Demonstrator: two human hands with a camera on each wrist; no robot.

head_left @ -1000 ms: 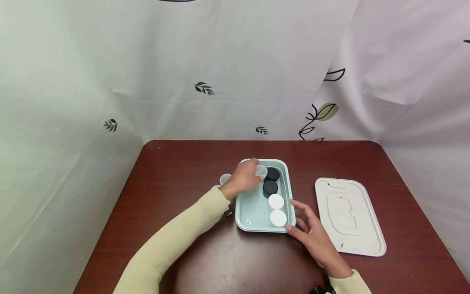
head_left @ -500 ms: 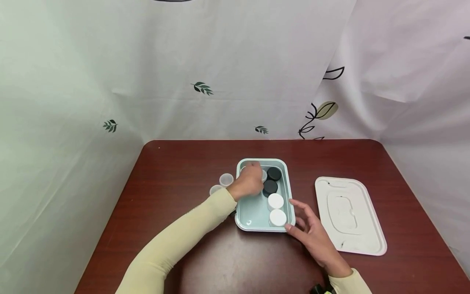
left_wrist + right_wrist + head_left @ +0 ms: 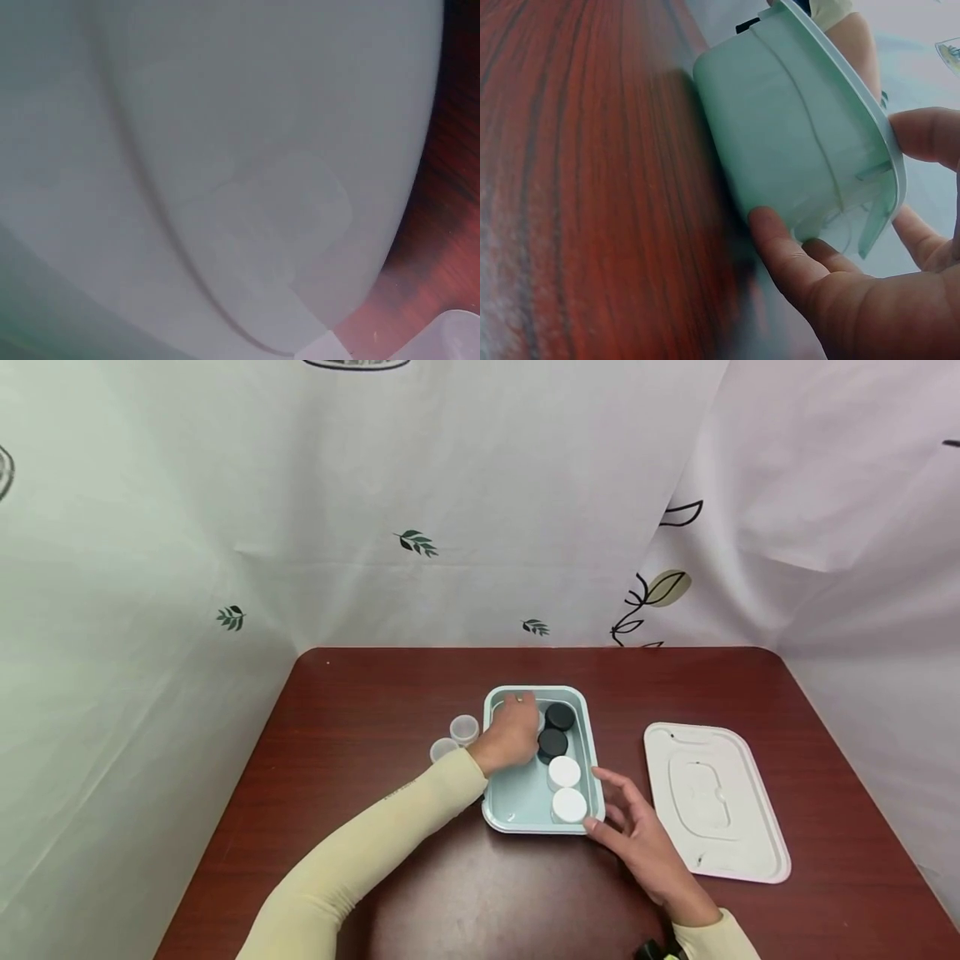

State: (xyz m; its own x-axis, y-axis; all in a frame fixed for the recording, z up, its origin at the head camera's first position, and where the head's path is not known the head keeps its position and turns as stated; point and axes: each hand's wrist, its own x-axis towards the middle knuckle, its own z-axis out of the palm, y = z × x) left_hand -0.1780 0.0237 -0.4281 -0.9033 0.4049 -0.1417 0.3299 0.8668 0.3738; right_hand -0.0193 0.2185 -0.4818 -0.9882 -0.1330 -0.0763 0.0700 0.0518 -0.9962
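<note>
Head cam: L hand [image 3: 513,735] is sitting inside far-left part of pale-blue rect. plastic tray [image 3: 517,797] on red-brown table [image 3: 480,893]; fingers hidden, can't tell grip. R hand [image 3: 636,839] is touching tray's near-right corner, fingers loosely spread.

The tray [image 3: 517,793] is pale mint, its two far round containers [image 3: 552,743] black and its two near containers [image 3: 564,774] white; the cups [image 3: 464,728] to its left are cloudy white, the flat lid [image 3: 708,797] to its right plain white. The table [image 3: 420,893] is reddish brown with dark grain streaks, the sleeves [image 3: 390,818] pale yellow. The white backdrop [image 3: 300,485] bears green sprigs [image 3: 417,543] and, to the right, black-outlined leaves [image 3: 670,587], one filled olive.
</note>
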